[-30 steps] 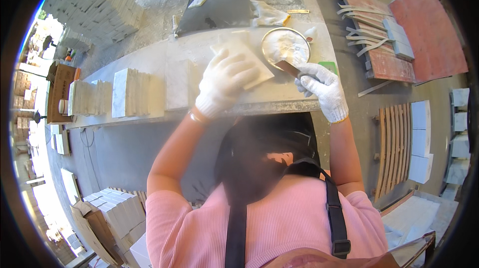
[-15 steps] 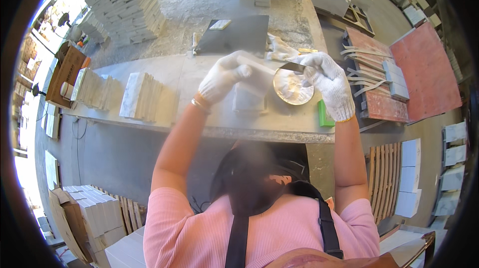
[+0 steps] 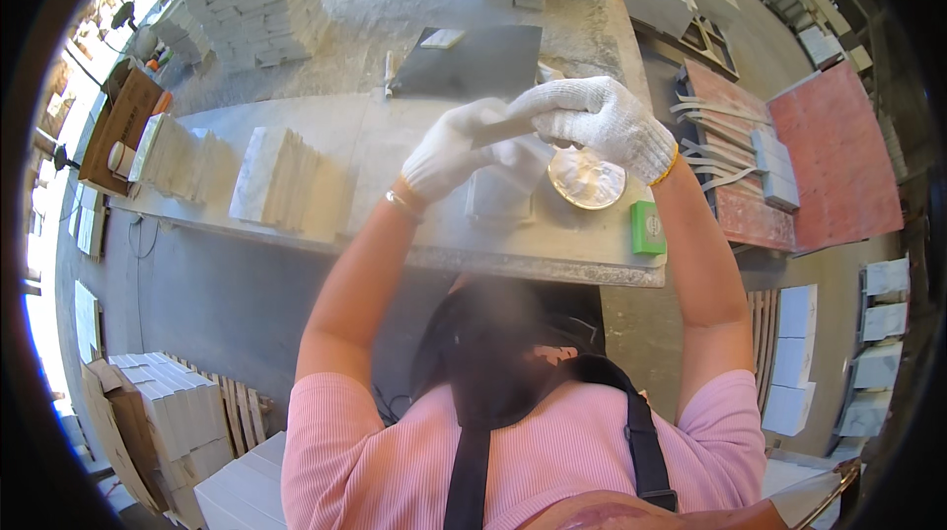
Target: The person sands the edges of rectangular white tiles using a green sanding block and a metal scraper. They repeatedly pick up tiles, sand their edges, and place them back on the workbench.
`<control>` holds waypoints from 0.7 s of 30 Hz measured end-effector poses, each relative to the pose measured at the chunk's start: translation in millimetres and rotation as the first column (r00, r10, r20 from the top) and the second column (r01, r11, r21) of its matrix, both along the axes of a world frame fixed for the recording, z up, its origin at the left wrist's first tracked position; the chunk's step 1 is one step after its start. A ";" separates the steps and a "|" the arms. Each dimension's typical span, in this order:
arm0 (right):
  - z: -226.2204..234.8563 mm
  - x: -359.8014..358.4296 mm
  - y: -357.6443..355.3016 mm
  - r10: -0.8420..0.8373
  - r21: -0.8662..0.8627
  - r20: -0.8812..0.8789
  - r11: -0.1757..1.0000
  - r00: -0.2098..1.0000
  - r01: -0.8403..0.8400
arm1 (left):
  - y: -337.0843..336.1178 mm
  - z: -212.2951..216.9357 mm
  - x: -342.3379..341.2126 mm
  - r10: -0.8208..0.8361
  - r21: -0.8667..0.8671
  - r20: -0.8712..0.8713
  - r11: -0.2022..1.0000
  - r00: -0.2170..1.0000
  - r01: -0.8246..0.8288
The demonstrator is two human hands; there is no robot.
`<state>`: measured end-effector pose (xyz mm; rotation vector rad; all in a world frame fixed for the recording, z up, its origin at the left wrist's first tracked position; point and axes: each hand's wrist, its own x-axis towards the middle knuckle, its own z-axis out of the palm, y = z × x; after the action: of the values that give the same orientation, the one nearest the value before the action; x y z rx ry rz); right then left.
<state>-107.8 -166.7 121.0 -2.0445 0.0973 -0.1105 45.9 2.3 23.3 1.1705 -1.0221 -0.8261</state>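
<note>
My left hand [image 3: 449,153], in a white knit glove, is closed on a pale stone tile [image 3: 505,130] held above the table and seen nearly edge-on. My right hand [image 3: 604,121], gloved likewise, meets the tile's right end with its fingers curled. It grips a putty knife, whose blade is mostly hidden or blurred against the tile now. Just below the right hand stands a round dish of whitish paste [image 3: 588,178]. Under the left hand a small stack of pale tiles [image 3: 498,197] lies on the table, partly blurred.
Rows of upright tiles [image 3: 271,178] stand at the table's left. A black board [image 3: 473,62] carries one tile [image 3: 441,39]. A green box [image 3: 647,228] sits near the right corner. Tall tile stacks [image 3: 242,2] rise behind. A red board [image 3: 834,155] is at right.
My right hand has moved left and up to the tile, and the putty knife blade, plain before, is now largely hidden. The tile has turned more edge-on. The view has shifted slightly.
</note>
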 end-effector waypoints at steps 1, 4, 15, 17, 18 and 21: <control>0.8 -4.3 -0.3 0.002 -0.002 -0.008 1.000 1.000 -0.002 | -0.4 1.3 -1.5 -0.006 0.007 -0.039 1.000 0.999 0.007; 0.5 -18.9 0.3 -0.031 -0.040 -0.002 0.999 1.000 0.031 | -2.0 6.1 -5.6 0.041 0.166 -0.103 0.986 0.994 -0.024; -5.9 -42.7 23.4 -0.220 -0.188 0.122 0.952 0.968 0.241 | -10.2 -15.6 -8.0 0.010 -0.180 -0.041 0.983 0.999 -0.017; -9.4 -44.9 29.0 -0.272 -0.190 0.146 0.936 0.951 0.297 | -10.9 -18.8 -9.9 0.036 -0.163 -0.055 0.986 0.998 -0.045; -11.7 -45.1 31.3 -0.281 -0.183 0.179 0.932 0.943 0.313 | -10.8 -19.7 -11.1 0.045 -0.165 -0.056 0.985 0.997 -0.054; -18.3 -46.2 36.7 -0.340 -0.118 0.193 0.923 0.920 0.366 | -9.0 -20.6 -13.5 0.060 -0.068 -0.157 0.995 0.986 -0.071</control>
<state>-154.0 -130.0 102.7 -2.1415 0.3639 -0.5321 32.3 -6.7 2.7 1.0552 -0.8752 -0.8080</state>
